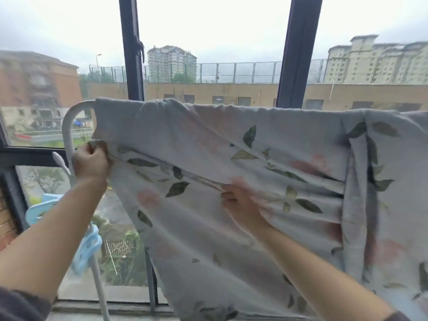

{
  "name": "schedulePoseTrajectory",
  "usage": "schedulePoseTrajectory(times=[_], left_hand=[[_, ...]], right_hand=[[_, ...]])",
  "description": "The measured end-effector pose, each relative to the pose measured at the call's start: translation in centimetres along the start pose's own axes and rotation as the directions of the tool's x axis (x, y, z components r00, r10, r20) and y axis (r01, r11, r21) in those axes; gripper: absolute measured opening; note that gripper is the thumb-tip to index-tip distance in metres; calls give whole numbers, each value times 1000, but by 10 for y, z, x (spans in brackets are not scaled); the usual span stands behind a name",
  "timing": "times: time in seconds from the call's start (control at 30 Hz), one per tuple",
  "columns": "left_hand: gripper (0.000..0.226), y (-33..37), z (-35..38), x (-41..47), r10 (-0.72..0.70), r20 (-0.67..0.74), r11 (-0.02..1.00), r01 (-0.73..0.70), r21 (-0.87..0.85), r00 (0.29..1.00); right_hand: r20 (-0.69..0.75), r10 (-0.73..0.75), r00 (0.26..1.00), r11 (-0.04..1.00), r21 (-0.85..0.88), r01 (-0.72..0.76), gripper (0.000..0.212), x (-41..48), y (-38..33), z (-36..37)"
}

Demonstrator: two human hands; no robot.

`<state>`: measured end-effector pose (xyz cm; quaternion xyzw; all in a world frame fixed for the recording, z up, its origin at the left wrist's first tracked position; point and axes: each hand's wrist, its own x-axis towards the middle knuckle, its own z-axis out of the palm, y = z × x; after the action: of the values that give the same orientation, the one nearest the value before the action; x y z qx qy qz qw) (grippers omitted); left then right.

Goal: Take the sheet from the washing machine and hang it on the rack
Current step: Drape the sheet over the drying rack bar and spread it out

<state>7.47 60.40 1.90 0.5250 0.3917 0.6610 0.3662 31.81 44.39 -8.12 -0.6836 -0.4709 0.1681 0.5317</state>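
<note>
Left fingers (98, 154) pinching edge of pale leaf-printed sheet (208, 140) over rack (67, 128), right fingers (228, 195) on fold, grip unclear

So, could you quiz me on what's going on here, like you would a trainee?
1. True or false: the sheet is already draped over the rack.
2. Which hand grips the sheet's edge beside the rack's curved end?
3. Fill in: the plastic clip on the rack's pole is light ___.
Key: 1 true; 2 the left hand; 3 blue.
</note>
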Motion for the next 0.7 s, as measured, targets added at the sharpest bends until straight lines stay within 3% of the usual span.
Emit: schedulePoseTrajectory(times=[0.1,0.2,0.33,0.5,0.57,0.63,0.7], left_hand=[[21,5,0,18,27,13,981,-29,190,1000],[37,-14,5,18,-7,120,952,-30,304,993],[42,-23,13,6,-14,177,960,-37,277,984],[53,-24,28,-4,214,119,963,-230,144,970],[53,-23,38,-10,175,139,975,-191,112,975],[60,-23,50,-17,116,173,974,-146,173,978],[68,-26,57,-25,176,196,926,-230,299,965]], right_hand=[[-67,-75,995,996,-46,72,40,8,-14,-19],[-97,-45,994,996,-84,37,41,6,-19,-27],[-157,-32,987,988,-153,8,38,-1,-13,-38],[-251,17,968,962,-259,-84,36,-18,-4,-67],[-311,44,949,950,-282,-136,35,-28,-2,-82],[-387,40,921,923,-339,-182,35,-39,1,-97],[-448,-12,894,875,-438,-208,31,-50,2,-113]])
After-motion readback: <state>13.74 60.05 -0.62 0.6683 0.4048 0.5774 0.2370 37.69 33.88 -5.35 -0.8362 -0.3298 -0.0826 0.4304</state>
